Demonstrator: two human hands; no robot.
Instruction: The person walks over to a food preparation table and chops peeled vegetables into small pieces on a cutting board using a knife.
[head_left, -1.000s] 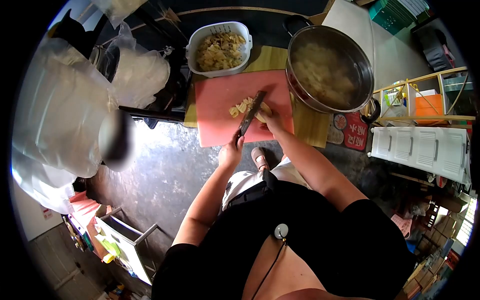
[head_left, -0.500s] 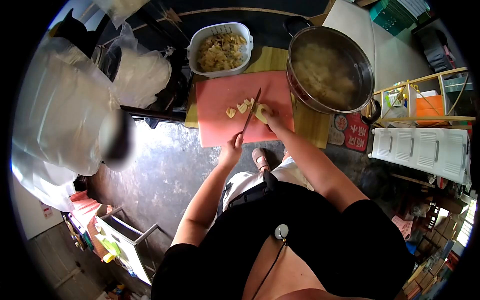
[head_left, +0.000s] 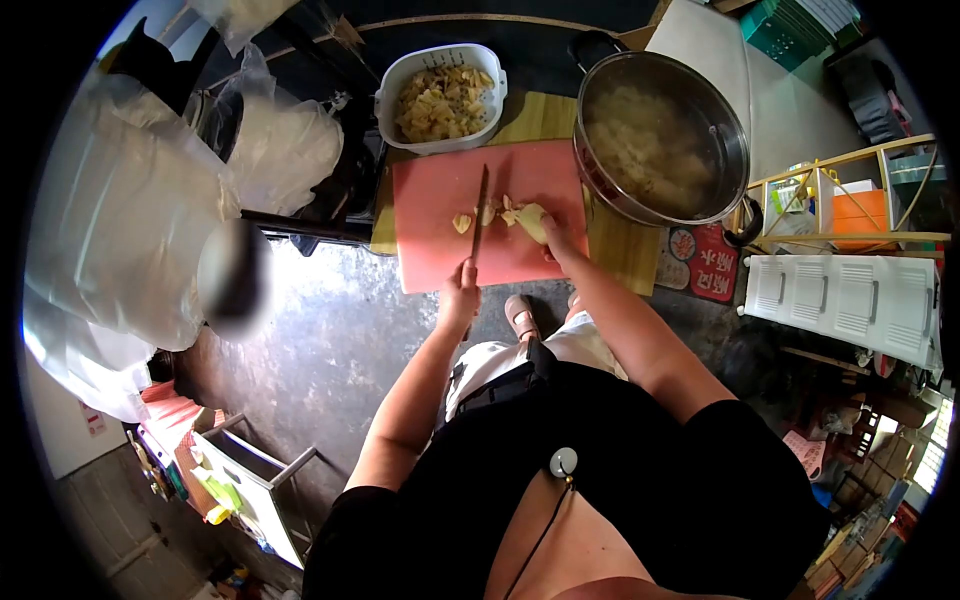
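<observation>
My left hand [head_left: 460, 294] is closed around the handle of a long kitchen knife [head_left: 480, 215], its blade pointing away from me over the pink cutting board [head_left: 430, 185]. A pale yellow peeled vegetable [head_left: 532, 222], whose kind I cannot make out, lies on the board at the right. My right hand [head_left: 562, 246] grips its near end, the fingers partly hidden. Between the blade and the vegetable lie small cut pieces [head_left: 508, 213]. Another cut piece [head_left: 462, 223] rests to the left of the blade, and one is partly hidden behind it.
A white basket [head_left: 388, 112] with cut pieces stands behind the board. At the right, a large metal pot [head_left: 742, 160] holds pale pieces in liquid. The board lies on a wooden tabletop [head_left: 625, 255]. Plastic bags [head_left: 130, 210] hang at the left; white drawers [head_left: 840, 305] stand right.
The knife has moved left, away from the vegetable, and its blade has turned more upright in view. My right hand and the vegetable have shifted slightly right and nearer me.
</observation>
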